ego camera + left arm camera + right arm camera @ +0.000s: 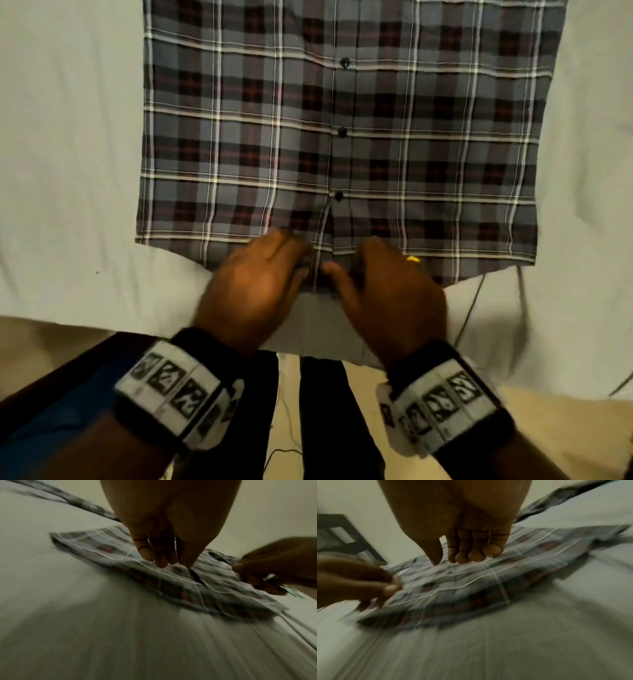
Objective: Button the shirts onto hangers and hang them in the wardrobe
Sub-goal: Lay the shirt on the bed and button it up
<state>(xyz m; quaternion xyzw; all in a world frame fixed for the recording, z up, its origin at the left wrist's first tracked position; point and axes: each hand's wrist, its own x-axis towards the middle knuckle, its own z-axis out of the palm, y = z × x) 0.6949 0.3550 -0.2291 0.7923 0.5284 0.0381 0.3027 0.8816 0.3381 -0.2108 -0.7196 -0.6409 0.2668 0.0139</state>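
A grey plaid shirt (pixel 342 137) lies flat, front up, on a white bed sheet (pixel 68 171). Three black buttons (pixel 342 132) along its placket are fastened; below the lowest one (pixel 338 196) the placket gapes. My left hand (pixel 298 253) and right hand (pixel 346 260) sit at the bottom hem, one on each side of that gap. In the left wrist view the left hand (pixel 173 563) points down, fingertips touching the shirt (pixel 188 591). The right hand (pixel 450 561) does the same on the shirt (pixel 471 588). No fabric is lifted. No hanger shows.
The bed's near edge runs just below my hands, with my dark trouser legs (pixel 322 411) and pale floor beneath. A thin cable (pixel 472 301) hangs over the sheet at the right. Dark furniture (pixel 342 534) stands beside the bed.
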